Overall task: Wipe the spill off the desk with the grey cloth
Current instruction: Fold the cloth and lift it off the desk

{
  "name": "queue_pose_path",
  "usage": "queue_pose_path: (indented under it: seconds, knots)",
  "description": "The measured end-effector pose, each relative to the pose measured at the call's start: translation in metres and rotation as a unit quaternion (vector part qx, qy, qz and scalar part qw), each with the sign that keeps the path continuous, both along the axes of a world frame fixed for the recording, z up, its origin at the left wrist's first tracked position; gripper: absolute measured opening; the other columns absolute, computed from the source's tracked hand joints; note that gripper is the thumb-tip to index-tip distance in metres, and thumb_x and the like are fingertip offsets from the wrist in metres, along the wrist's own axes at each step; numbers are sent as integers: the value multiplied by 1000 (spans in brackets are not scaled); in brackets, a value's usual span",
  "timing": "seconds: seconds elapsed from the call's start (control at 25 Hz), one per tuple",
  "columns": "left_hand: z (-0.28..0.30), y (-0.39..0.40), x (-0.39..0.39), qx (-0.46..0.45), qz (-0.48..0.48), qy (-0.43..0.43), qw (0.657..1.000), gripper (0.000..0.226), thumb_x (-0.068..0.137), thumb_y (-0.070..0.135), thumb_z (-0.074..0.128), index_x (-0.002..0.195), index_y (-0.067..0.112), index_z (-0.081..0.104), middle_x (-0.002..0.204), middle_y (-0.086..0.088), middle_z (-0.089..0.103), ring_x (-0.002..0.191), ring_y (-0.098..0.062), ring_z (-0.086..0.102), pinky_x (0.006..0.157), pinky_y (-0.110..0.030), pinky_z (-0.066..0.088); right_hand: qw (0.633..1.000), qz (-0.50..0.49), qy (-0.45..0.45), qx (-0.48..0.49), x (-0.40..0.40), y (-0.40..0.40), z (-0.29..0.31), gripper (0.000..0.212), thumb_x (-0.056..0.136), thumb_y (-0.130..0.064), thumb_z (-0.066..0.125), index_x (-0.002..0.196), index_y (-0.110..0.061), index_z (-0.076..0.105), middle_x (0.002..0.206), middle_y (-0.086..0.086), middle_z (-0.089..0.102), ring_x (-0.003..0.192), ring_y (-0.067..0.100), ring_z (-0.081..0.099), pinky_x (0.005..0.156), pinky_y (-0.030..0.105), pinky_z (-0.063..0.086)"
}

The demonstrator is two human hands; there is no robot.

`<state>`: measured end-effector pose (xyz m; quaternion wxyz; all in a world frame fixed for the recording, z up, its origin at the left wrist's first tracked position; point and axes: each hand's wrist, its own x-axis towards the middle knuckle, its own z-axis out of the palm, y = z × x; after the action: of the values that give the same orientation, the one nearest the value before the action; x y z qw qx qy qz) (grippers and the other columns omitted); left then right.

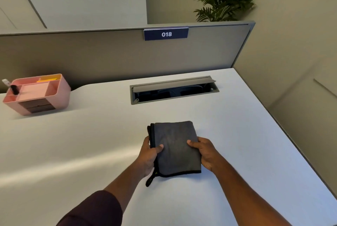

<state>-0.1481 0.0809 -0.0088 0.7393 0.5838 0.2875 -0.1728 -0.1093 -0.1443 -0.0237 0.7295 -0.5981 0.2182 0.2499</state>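
1. The desk point(237, 116) is the biggest thing here: a pale top that fills most of the view and runs back to a grey-brown partition point(91, 56) with a plate reading 018 point(166, 34). I can see no spill on it, only a soft band of glare on the left, so which way the wipe should go cannot be told from this view.
2. A cable tray point(174, 90) is let into the desk beyond the hands, its flap tipped up and the inside dark.
3. A pink organiser point(39, 94) stands at the far left of the desk, well apart from the hands, with a dark pen and something yellow in its compartments.
4. The grey cloth point(176, 148) is folded into a thick rectangle and sits in the middle of the desk, between the two hands. Its long axis runs away from the person, tilted a little to the left at the far end. A black loop point(151, 180) hangs from its near left corner. Whether its underside rests on the desk or is held just above it I cannot tell.
5. The left hand point(148, 154) grips the cloth's left edge, thumb on top and fingers curled round the bound hem.
6. The right hand point(204, 152) grips the right edge the same way, thumb pressed on the top face, fingers underneath and hidden.
7. Both hands are equally close, so either could press the cloth flat and lead the wipe.
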Motion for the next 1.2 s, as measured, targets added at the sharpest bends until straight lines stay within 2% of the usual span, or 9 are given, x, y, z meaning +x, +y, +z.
queue_pose_path:
  seconds: [0.08, 0.16, 0.32, 0.44, 0.52, 0.64, 0.8, 0.96, 1.2]
  knots:
    - [5, -17, 26, -21, -62, 16, 998, 57, 98, -4, 57, 134, 38, 43, 128, -5, 64, 117, -32, 63, 96, -59, 55, 999, 6, -14, -36, 26, -23, 2, 30, 98, -4, 69, 128, -2, 68, 123, 21, 75, 110, 37, 73, 94, 49, 62]
    - [9, -29, 50, -1, -87, 16, 996, 60, 99, -5, 55, 136, 40, 41, 129, -6, 63, 118, -32, 62, 95, -57, 56, 997, 12, -22, -76, 52, -41, 6, 34, 100, -4, 67, 134, -10, 63, 128, 18, 72, 115, 37, 71, 99, 53, 60]
    - [12, -62, 109, 33, -70, -4, 997, 63, 98, 0, 60, 144, 37, 38, 126, -8, 65, 109, -27, 64, 78, -46, 60, 988, 3, -41, -145, 115, -74, 15, 41, 101, -5, 66, 139, -17, 60, 132, 17, 69, 113, 35, 70, 94, 52, 61]
    - [9, -84, 153, 21, -58, -20, 998, 72, 96, -1, 62, 149, 40, 35, 127, -7, 65, 114, -28, 64, 86, -52, 61, 976, -9, -64, -207, 166, -90, 18, 45, 100, -6, 68, 143, -17, 59, 134, 17, 67, 111, 35, 70, 91, 50, 62]
    - [3, -90, 175, 68, -63, -18, 996, 77, 96, 1, 63, 154, 38, 29, 135, -9, 60, 122, -31, 60, 97, -56, 57, 951, -7, -70, -300, 191, -98, 12, 48, 101, -11, 69, 146, -18, 56, 143, 15, 62, 122, 35, 65, 99, 49, 59]
    - [-16, -88, 191, 218, -72, -17, 973, 72, 95, 8, 66, 153, 34, 31, 145, -9, 47, 127, -29, 53, 100, -50, 55, 877, 12, -59, -477, 205, -107, -6, 51, 101, -23, 69, 149, -19, 51, 149, 10, 60, 133, 34, 59, 108, 43, 50]
    - [-32, -95, 198, 259, -135, -103, 951, 75, 90, 0, 68, 149, 37, 38, 124, 1, 51, 112, -16, 54, 86, -33, 58, 859, 32, -89, -503, 204, -98, -27, 45, 98, -22, 72, 141, -21, 60, 135, 8, 70, 121, 29, 67, 95, 35, 51]
    - [-38, -104, 212, 289, -151, -124, 937, 63, 89, -6, 65, 141, 29, 54, 132, -7, 53, 111, -18, 55, 88, -27, 52, 854, 9, -111, -509, 213, -93, -22, 43, 98, -16, 75, 139, -20, 62, 133, 9, 72, 119, 29, 69, 98, 37, 54]
    - [-33, -94, 203, 269, -174, -105, 941, 56, 94, 9, 69, 145, 24, 53, 146, -3, 44, 136, -23, 48, 96, -23, 41, 828, 68, -99, -548, 204, -85, -6, 51, 100, -27, 71, 147, -18, 54, 146, 11, 62, 130, 34, 62, 106, 44, 53]
